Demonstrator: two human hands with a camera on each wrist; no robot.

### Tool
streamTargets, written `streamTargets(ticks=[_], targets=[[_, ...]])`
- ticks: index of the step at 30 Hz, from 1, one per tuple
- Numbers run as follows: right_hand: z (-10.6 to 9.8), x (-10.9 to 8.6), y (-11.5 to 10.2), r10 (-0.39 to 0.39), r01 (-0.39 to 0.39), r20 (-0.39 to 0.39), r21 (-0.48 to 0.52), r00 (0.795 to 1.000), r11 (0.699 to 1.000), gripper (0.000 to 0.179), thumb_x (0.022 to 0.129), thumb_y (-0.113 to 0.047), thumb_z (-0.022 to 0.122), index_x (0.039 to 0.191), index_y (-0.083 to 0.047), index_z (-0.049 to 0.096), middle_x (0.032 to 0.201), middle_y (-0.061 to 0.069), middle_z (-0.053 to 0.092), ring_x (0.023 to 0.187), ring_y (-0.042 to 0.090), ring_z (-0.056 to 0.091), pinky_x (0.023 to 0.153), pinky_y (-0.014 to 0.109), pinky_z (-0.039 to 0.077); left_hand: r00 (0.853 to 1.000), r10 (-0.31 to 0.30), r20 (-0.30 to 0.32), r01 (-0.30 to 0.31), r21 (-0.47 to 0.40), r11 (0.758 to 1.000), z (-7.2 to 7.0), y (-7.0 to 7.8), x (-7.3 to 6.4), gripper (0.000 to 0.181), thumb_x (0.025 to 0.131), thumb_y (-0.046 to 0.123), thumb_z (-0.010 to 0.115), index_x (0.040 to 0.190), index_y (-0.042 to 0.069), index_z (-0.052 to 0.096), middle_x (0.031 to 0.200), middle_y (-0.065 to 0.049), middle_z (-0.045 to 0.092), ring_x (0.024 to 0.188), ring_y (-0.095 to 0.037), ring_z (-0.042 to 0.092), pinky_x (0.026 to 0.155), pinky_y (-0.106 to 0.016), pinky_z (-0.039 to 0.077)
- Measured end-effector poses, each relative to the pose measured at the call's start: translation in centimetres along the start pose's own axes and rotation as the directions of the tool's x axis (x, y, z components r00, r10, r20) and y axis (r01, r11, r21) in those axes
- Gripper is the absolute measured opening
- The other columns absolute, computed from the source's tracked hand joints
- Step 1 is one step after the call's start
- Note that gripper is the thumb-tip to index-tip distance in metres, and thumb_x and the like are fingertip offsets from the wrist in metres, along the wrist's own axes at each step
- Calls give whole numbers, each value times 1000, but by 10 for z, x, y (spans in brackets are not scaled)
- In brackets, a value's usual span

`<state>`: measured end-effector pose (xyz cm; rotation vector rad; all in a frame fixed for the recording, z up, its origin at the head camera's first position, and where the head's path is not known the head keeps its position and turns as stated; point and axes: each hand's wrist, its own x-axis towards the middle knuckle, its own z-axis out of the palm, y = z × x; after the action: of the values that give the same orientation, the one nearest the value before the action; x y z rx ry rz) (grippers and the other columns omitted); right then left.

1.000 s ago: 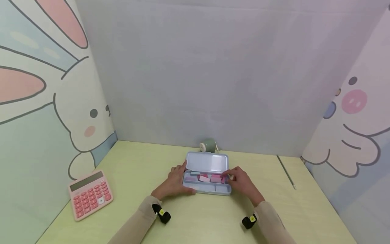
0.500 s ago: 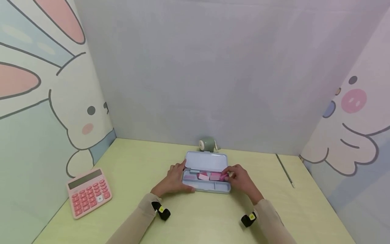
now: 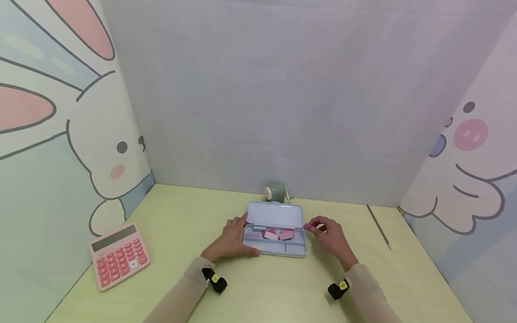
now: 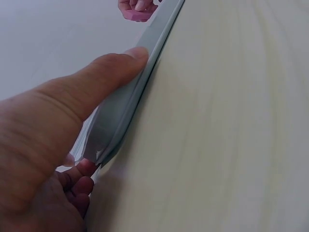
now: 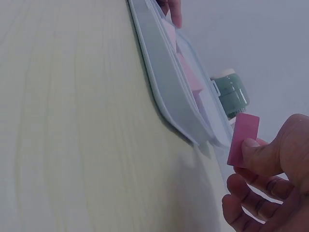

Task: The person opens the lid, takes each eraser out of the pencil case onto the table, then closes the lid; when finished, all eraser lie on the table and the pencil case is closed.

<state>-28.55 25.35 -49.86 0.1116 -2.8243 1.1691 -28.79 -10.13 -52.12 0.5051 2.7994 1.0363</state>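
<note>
A pale blue pencil case [image 3: 263, 246] lies on the table with its lid [image 3: 274, 214] swung back. My left hand [image 3: 231, 240] grips its left end. In the left wrist view the thumb [image 4: 120, 65] presses the front wall, and fingertips curl at the case's end. Just off the right end, my right hand [image 3: 333, 237] pinches a pink eraser [image 5: 244, 137] between thumb and fingers, raised above the table. Inside the rear compartment lie several blocks, among them a pink block [image 3: 286, 234] and a pink-and-white block [image 3: 270, 235]. The divided front compartment shows its bare floor.
Behind the lid, by the back wall, is a green crank-handled pencil sharpener [image 3: 276, 192]. A pink calculator [image 3: 120, 258] lies at the left. A thin dark green pencil [image 3: 378, 226] lies toward the right. Printed cloth walls enclose the table's back and sides.
My right hand has come out of the case's right end, drawing the pink eraser out to the right. The left hand keeps its place on the case.
</note>
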Motion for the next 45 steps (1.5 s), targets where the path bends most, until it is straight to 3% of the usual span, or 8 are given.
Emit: streamTargets(ticks=[13,21,27,32,37,42,45], targets=[[-10,10,22,87,-83,45,-92,995,992,13,100,-22,76,103,-11,82,106,8,77,91,23,61,77,31,47,1000,6,7,-6,10,1000,1,-1,1,139,69,63,94,173,10,18,161,-21,45,141,-38,41,119,-62,42],[-6,11,24,118,-118,-6,-118,993,986,20,101,-17,70,110,-4,82,112,17,77,91,25,62,74,32,46,1000,8,1,-8,5,1000,3,-1,2,140,69,64,94,173,10,18,161,-20,46,141,-37,42,119,-61,42],[-5,11,22,98,-100,-19,-116,995,988,20,100,-14,68,109,-2,81,108,16,78,85,22,58,70,31,43,1000,10,-7,-10,-2,1000,3,-2,1,140,68,63,95,173,10,19,160,-21,46,142,-37,42,119,-62,41],[-4,12,19,68,-71,-33,-112,997,991,21,100,-16,69,110,-3,81,111,18,76,91,25,58,74,33,42,1000,19,-14,-19,8,1000,1,-3,1,140,68,64,95,173,9,19,160,-20,47,141,-36,42,120,-61,40],[0,6,11,28,-32,-48,-84,998,996,23,98,-20,78,116,-5,79,118,21,72,96,26,62,81,34,46,1000,6,-8,-6,-5,1000,1,-2,1,140,68,63,95,173,10,19,160,-20,46,141,-36,42,119,-61,41],[8,1,1,-48,46,-40,-53,998,998,23,95,-10,78,118,-6,77,114,21,69,94,25,74,85,37,57,1000,0,-6,-1,-24,1000,1,-2,1,139,68,62,95,173,11,19,161,-19,46,142,-36,42,120,-62,41],[14,-1,-5,-87,86,-5,-66,996,994,25,95,-9,79,120,-9,77,115,18,68,94,23,71,83,32,58,1000,5,-7,-5,-26,1000,1,-3,1,139,69,62,95,173,11,18,160,-18,46,142,-35,42,120,-62,41]])
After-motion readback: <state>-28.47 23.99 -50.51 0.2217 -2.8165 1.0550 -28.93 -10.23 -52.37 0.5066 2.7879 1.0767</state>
